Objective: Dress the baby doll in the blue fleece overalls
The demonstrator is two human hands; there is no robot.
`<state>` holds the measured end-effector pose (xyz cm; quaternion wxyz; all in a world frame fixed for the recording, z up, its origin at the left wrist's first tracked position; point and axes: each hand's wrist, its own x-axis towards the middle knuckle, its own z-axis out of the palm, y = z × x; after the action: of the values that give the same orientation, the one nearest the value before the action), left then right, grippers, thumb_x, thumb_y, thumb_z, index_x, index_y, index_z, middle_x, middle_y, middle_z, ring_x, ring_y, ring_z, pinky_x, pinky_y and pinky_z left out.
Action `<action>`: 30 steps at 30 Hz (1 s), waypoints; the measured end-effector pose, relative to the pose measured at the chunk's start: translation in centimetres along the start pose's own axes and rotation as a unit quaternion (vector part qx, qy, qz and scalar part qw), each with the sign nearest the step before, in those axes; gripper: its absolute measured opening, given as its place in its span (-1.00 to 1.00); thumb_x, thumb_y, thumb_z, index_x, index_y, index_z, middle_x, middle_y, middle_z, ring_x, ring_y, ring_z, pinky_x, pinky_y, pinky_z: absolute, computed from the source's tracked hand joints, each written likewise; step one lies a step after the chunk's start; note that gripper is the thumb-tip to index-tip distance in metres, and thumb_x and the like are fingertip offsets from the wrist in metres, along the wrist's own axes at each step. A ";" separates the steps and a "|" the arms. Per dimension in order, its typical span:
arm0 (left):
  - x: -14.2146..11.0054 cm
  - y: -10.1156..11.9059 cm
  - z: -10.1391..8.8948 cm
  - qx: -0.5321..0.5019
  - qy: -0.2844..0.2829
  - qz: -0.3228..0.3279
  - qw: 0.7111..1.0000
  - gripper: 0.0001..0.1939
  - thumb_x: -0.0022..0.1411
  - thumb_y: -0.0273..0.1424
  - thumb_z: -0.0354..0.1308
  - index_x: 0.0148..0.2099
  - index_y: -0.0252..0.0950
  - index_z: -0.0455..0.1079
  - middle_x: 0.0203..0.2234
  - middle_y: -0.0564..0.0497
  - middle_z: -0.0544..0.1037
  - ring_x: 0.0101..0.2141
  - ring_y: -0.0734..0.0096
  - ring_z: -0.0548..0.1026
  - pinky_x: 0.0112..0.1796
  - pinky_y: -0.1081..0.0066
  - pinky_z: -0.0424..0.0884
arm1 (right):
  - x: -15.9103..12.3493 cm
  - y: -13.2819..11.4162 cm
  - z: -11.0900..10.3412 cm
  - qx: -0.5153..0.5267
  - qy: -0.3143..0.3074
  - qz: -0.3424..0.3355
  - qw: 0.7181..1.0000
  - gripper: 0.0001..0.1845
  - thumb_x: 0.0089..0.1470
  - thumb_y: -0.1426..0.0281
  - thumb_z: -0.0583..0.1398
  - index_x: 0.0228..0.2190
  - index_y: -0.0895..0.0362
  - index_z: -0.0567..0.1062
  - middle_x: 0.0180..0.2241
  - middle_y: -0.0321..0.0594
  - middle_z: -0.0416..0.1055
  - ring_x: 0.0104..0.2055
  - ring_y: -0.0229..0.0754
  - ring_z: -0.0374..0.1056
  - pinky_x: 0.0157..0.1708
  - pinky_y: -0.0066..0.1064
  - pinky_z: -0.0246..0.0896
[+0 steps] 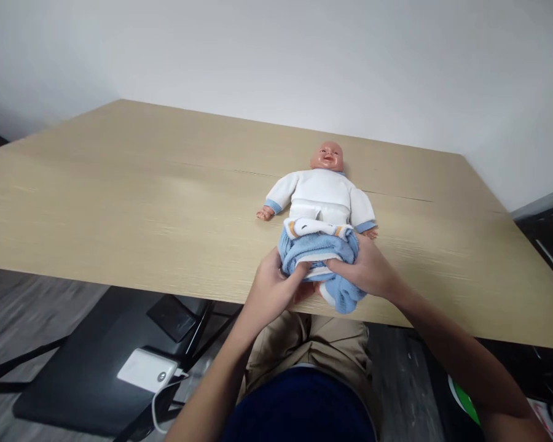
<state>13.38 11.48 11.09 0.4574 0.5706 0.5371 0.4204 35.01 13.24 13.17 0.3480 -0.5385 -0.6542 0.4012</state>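
A baby doll (325, 184) lies on its back on the wooden table, head away from me, in a white top with blue cuffs. Bunched over its lower body is a blue, white-trimmed garment (322, 248), which looks like doll trousers. On the garment's left side my left hand (276, 279) grips the edge, thumb on top. My right hand (366, 264) holds the opposite side in the same way. One leg of the garment hangs toward the table's front edge. A doll foot shows partly below my left hand; the other leg is mostly covered.
The wooden table (142, 196) reaches back to a white wall (276, 61). Below its front edge at left, a black chair (87, 368) bears a white power bank (147, 370) with a cable and a dark phone-like object (171, 317). Dark furniture stands at the right.
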 end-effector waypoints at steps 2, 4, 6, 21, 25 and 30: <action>-0.3 -1.0 0.1 0.023 -0.004 -0.016 1.000 -0.65 0.31 -0.10 0.28 -0.10 -0.30 0.54 -0.25 -0.08 0.74 -0.22 0.09 0.68 -0.20 0.28 0.54 | 0.0 0.4 0.6 -0.030 0.002 0.024 0.999 -0.75 -0.02 0.21 0.38 -0.29 0.04 0.56 -0.37 -0.25 0.63 -0.28 -0.01 0.55 -0.21 -0.19 0.49; -0.2 -1.9 0.2 0.036 -0.009 -0.025 0.999 -0.64 0.30 -0.10 0.27 -0.08 -0.30 0.55 -0.25 -0.08 0.74 -0.23 0.07 0.68 -0.21 0.27 0.51 | 0.1 0.7 1.1 -0.037 -0.002 0.034 0.999 -0.77 -0.01 0.21 0.36 -0.30 0.04 0.54 -0.39 -0.27 0.62 -0.34 -0.07 0.51 -0.30 -0.25 0.42; 0.1 -2.6 0.3 0.055 -0.003 -0.030 0.998 -0.67 0.31 -0.11 0.26 -0.11 -0.28 0.53 -0.27 -0.08 0.73 -0.24 0.07 0.67 -0.23 0.27 0.48 | 0.2 0.9 1.5 -0.043 0.003 0.036 0.998 -0.77 -0.01 0.23 0.35 -0.30 0.04 0.54 -0.39 -0.27 0.62 -0.35 -0.09 0.50 -0.32 -0.29 0.40; 6.7 -3.4 -0.1 0.085 -0.037 0.011 0.996 -0.71 0.43 -0.17 0.24 0.04 -0.23 0.54 -0.09 -0.11 0.77 -0.10 0.01 0.70 -0.10 0.22 0.48 | 5.5 3.9 1.6 -0.099 0.071 -0.015 0.992 -0.81 0.00 0.24 0.37 -0.33 0.03 0.55 -0.38 -0.22 0.62 -0.34 -0.05 0.47 -0.25 -0.24 0.37; 7.5 -2.9 -0.6 0.129 -0.017 0.044 0.991 -0.76 0.42 -0.25 0.23 0.05 -0.22 0.53 -0.16 -0.08 0.76 -0.17 0.08 0.66 -0.17 0.25 0.43 | 7.2 3.0 0.5 -0.101 0.060 -0.011 0.993 -0.79 -0.03 0.22 0.38 -0.36 0.02 0.52 -0.41 -0.27 0.59 -0.36 -0.07 0.44 -0.31 -0.26 0.31; 4.6 -0.9 -1.8 0.115 -0.033 0.025 0.992 -0.70 0.39 -0.19 0.25 0.05 -0.25 0.52 -0.11 -0.08 0.75 -0.12 0.04 0.65 -0.12 0.22 0.47 | 5.3 -0.9 -0.7 -0.073 -0.005 -0.053 0.996 -0.83 0.04 0.28 0.38 -0.40 0.02 0.49 -0.45 -0.36 0.54 -0.42 -0.16 0.37 -0.34 -0.30 0.26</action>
<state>11.76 16.17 10.58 0.3950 0.6464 0.5521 0.3483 34.32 18.43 14.42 0.3254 -0.5252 -0.7107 0.3363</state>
